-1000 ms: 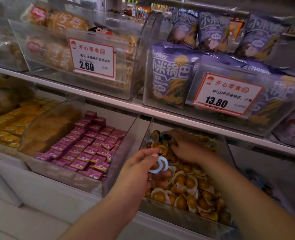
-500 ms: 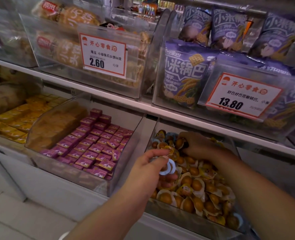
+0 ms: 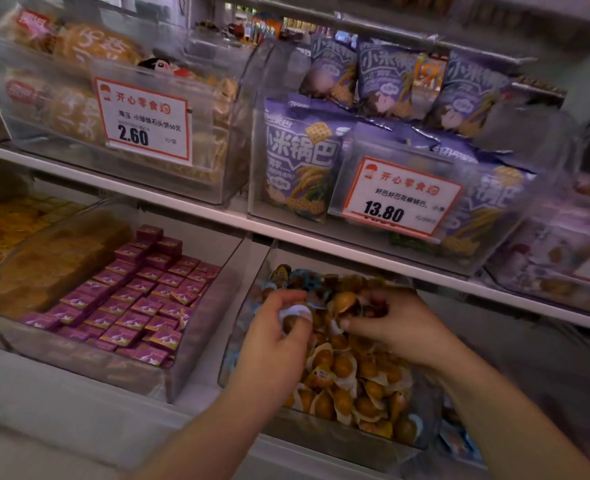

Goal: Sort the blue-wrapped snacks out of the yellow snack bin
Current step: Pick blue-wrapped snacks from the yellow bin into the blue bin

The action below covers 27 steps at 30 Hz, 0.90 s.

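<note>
A clear plastic bin point(image 3: 321, 436) on the lower shelf holds several small round snacks in yellow-edged wrappers point(image 3: 342, 368). A few blue-wrapped snacks point(image 3: 305, 277) lie at the bin's back left corner. My left hand point(image 3: 274, 341) hovers over the bin's left side and grips a pale blue-white wrapped snack point(image 3: 295, 317) between thumb and fingers. My right hand point(image 3: 395, 325) reaches in from the right, and its curled fingers pinch a brown snack point(image 3: 349, 304) near the middle back of the pile.
A bin of purple boxes point(image 3: 137, 303) stands to the left, with yellow packs point(image 3: 2, 233) beyond it. The shelf above point(image 3: 286, 233) carries bins of purple crisp bags point(image 3: 300, 157) and round biscuits point(image 3: 78, 109) with price tags. It overhangs the back of the snack bin.
My left hand has moved up and toward the back with its blue-white snack. My right hand has drawn back from the far left corner toward the middle, closer to my left hand.
</note>
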Each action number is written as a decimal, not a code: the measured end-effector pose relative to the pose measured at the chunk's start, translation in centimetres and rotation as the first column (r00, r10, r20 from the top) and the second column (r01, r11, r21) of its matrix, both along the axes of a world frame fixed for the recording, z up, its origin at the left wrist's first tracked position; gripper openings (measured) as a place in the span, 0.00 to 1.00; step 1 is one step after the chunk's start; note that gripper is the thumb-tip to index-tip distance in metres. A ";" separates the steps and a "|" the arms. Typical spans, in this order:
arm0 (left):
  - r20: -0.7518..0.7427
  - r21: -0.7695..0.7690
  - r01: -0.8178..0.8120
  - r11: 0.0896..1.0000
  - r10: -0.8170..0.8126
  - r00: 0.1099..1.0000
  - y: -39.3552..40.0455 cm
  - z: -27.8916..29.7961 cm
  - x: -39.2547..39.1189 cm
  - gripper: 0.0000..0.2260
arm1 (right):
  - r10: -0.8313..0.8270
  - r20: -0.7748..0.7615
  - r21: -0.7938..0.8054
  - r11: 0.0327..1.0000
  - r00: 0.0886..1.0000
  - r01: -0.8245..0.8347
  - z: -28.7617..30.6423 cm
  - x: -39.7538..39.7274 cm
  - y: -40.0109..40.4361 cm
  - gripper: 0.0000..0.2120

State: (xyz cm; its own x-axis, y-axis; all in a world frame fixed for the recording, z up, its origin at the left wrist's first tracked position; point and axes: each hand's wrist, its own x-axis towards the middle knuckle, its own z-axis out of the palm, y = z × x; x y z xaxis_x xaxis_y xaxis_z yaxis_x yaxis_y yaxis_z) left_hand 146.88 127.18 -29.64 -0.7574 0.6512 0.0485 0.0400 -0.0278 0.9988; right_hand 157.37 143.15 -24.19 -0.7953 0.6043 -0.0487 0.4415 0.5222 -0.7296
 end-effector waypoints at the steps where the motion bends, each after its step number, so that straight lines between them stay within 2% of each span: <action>1: -0.033 -0.011 0.002 1.000 -0.002 0.999 0.2 -0.1 0.2 0.09 | -0.017 0.003 -0.108 0.994 1.000 0.017 0.0 0.8 -0.6 0.06; 4: -0.113 -0.022 -0.007 1.000 0.004 0.994 0.5 -0.4 1.0 0.08 | -0.109 -0.091 -0.473 0.879 0.990 0.053 -1.0 2.6 -2.1 0.01; 6: -0.163 0.016 -0.016 1.000 0.018 0.986 0.5 -0.4 1.5 0.07 | -0.267 -0.193 -0.659 0.749 0.944 0.077 -1.8 3.1 -3.2 0.03; 8: -0.268 0.049 -0.032 0.998 0.044 0.962 0.4 -0.3 2.0 0.06 | -0.412 -0.224 -0.811 0.581 0.883 0.065 -2.4 3.0 -4.2 0.07; 10: -0.362 0.070 -0.037 0.997 0.060 0.930 0.4 -0.4 2.3 0.08 | -0.460 -0.211 -0.897 0.441 0.863 0.016 -2.3 2.9 -4.9 0.10; 13: -0.381 0.110 -0.013 0.994 0.054 0.923 0.7 -0.6 2.7 0.12 | -0.442 -0.253 -0.951 0.276 0.861 -0.138 -1.6 3.0 -5.0 0.15; 16: -0.409 0.093 0.055 0.994 -0.012 0.912 1.2 -0.7 3.4 0.17 | -0.404 -0.335 -0.942 0.174 0.851 -0.288 -1.2 3.3 -5.0 0.23; 18: -0.461 0.048 0.079 0.996 -0.048 0.886 1.6 -0.7 3.6 0.19 | -0.390 -0.358 -0.931 0.213 0.848 -0.295 -1.2 3.4 -5.1 0.25; 20: -0.552 -0.022 0.105 0.994 -0.099 0.828 1.9 -0.5 3.7 0.22 | -0.374 -0.354 -0.908 0.356 0.857 -0.220 -1.2 3.4 -5.2 0.24; 22: -0.589 -0.049 0.199 0.979 -0.189 0.786 2.0 -0.4 3.9 0.25 | -0.400 -0.342 -0.871 0.474 0.850 -0.128 -1.0 3.9 -5.1 0.22; 25: -0.616 -0.041 0.349 0.936 -0.299 0.729 2.0 -0.6 4.9 0.28 | -0.477 -0.380 -0.821 0.568 0.793 -0.052 -0.8 5.0 -4.5 0.23; 27: -0.649 -0.043 0.374 0.926 -0.311 0.695 2.0 -0.7 5.4 0.28 | -0.486 -0.435 -0.778 0.627 0.758 -0.044 -0.7 6.0 -3.9 0.19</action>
State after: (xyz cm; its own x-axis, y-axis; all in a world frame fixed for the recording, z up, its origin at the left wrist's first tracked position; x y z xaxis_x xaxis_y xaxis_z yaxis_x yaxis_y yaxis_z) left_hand 152.29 129.18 -30.33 -0.2527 0.8283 0.5001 0.6310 -0.2507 0.7341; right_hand 163.38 139.29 -24.84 -0.6612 0.7357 -0.1465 -0.1634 -0.3319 -0.9291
